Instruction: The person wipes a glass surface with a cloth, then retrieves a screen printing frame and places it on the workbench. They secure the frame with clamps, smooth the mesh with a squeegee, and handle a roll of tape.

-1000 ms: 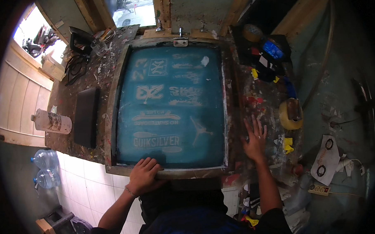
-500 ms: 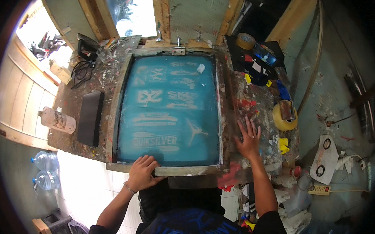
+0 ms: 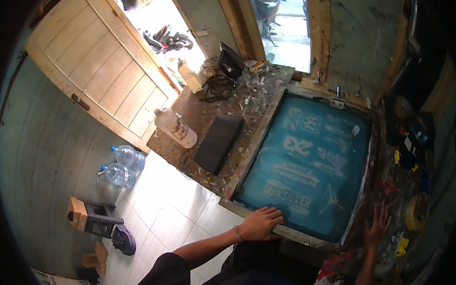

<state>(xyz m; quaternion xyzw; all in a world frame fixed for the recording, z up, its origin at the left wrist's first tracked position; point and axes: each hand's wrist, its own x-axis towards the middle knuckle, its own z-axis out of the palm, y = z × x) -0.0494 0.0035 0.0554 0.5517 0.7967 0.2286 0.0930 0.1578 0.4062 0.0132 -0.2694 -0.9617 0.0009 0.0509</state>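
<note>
A silk-screen printing frame (image 3: pixel 311 238) with a wooden border lies on the stained workbench. Its teal mesh (image 3: pixel 303 145) carries several pale designs and lettering. At the far edge a metal hinge clamp (image 3: pixel 337 103) is fixed to it. My left hand (image 3: pixel 261 224), with a bracelet at the wrist, is closed over the near wooden edge, fingers on top and thumb below. To the right of the frame my right hand (image 3: pixel 376 226) lies with fingers spread on the bench, holding nothing.
On the bench's left are a dark flat block (image 3: pixel 219 144), a cloudy plastic bottle (image 3: pixel 176 128), a clothes iron (image 3: pixel 230 62) and its cord. Yellow tape (image 3: pixel 416 212) sits at the right. Water bottles (image 3: pixel 119 175) and a black stool (image 3: pixel 101 220) stand on the floor.
The view has swung left, so the bench appears farther right and more of the door and floor shows. Both hands keep about the same places, left on the frame edge, right on the bench.
</note>
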